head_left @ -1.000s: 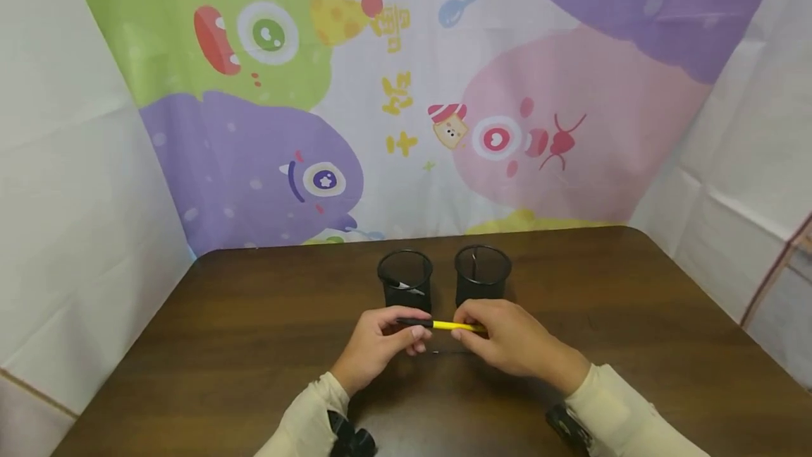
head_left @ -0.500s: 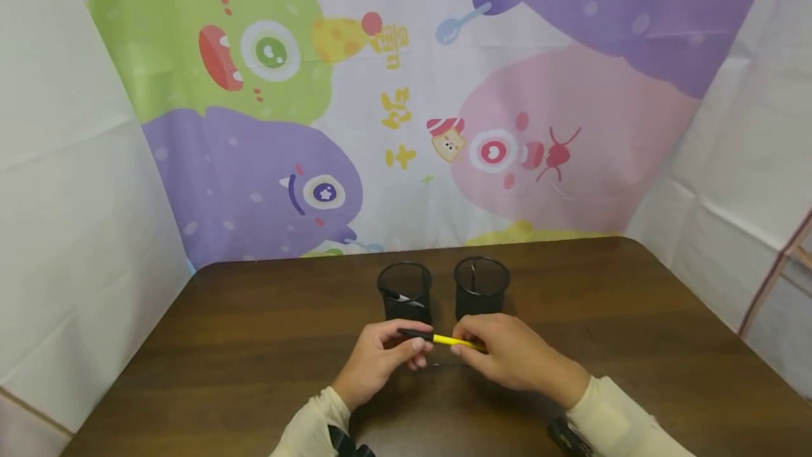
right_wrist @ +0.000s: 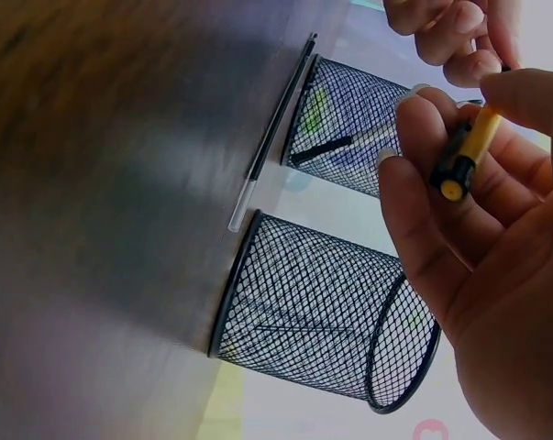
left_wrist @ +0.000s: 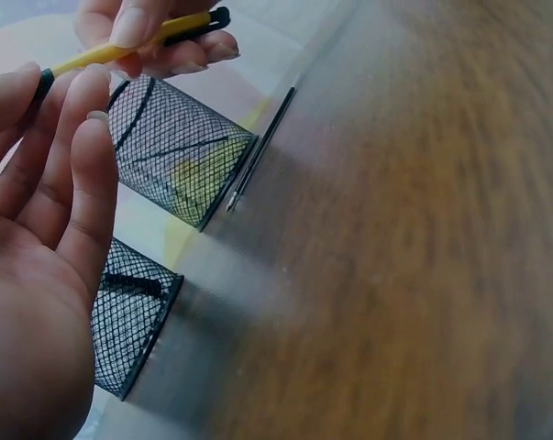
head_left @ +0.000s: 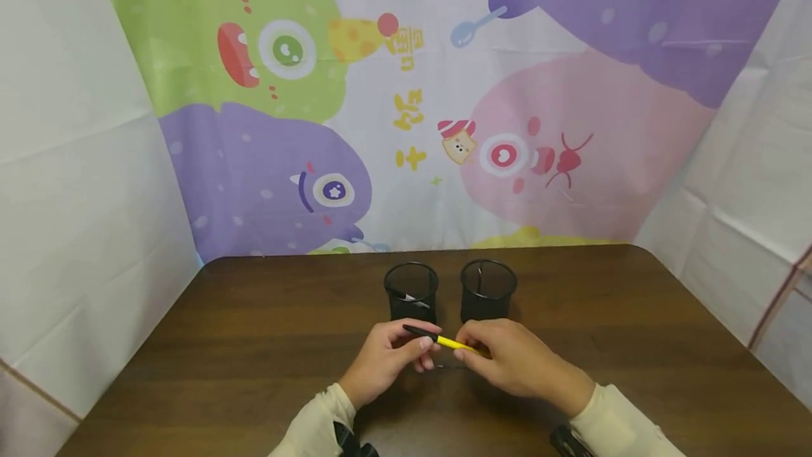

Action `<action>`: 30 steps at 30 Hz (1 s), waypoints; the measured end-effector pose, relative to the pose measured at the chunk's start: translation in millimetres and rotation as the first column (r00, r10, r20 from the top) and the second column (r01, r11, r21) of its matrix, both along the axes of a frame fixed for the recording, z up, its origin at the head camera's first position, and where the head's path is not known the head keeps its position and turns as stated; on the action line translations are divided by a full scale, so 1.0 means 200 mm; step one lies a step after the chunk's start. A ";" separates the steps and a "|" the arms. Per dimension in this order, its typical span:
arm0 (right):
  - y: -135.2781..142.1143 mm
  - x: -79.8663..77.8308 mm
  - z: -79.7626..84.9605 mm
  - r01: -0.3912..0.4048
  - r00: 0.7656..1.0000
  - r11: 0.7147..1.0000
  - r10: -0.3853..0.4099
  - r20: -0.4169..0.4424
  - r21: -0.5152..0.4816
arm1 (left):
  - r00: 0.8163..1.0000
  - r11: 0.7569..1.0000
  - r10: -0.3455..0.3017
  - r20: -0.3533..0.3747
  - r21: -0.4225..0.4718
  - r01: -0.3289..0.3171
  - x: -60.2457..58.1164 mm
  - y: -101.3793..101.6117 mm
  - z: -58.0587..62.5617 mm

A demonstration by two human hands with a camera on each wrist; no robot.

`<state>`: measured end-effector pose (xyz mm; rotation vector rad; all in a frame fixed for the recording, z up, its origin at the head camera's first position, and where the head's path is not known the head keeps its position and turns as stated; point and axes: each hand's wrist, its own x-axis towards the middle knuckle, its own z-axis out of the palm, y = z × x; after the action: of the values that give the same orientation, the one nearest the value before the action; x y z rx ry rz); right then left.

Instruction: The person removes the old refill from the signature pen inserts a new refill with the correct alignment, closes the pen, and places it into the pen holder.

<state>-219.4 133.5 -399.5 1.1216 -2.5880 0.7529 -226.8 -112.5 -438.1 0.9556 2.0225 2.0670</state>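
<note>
Between my two hands is a yellow ballpoint pen (head_left: 449, 342) with black end parts, held slantwise above the table. My left hand (head_left: 383, 358) pinches its black front part between thumb and fingers. At the other end my right hand (head_left: 523, 360) grips the yellow barrel, and the black clip end (right_wrist: 454, 174) shows among its fingers in the right wrist view. Below the hands a thin ink refill (left_wrist: 262, 148), dark with a clear end, lies on the table close to the mesh cups; the hands hide most of it in the head view.
Two black mesh pen cups stand side by side just beyond the hands. The left cup (head_left: 411, 310) holds a black-and-white pen (right_wrist: 324, 149); in the right cup (head_left: 487, 307) is a thin dark stick (right_wrist: 304, 328). A cartoon-printed cloth (head_left: 419, 217) hangs behind the brown table (head_left: 279, 344).
The pen has tilted a little more, its black end now higher than the yellow end. Both hands keep their hold. The head view has shifted slightly.
</note>
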 end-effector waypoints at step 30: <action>0.02 -0.01 0.00 -0.014 0.999 0.999 0.013 0.037 0.041 | 0.986 0.985 0.164 -0.040 -0.048 -0.166 -0.01 0.02 -0.01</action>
<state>-221.0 137.1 -399.2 1.1485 -2.6409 0.7331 -227.9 -108.1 -439.2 0.8484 2.2318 2.0792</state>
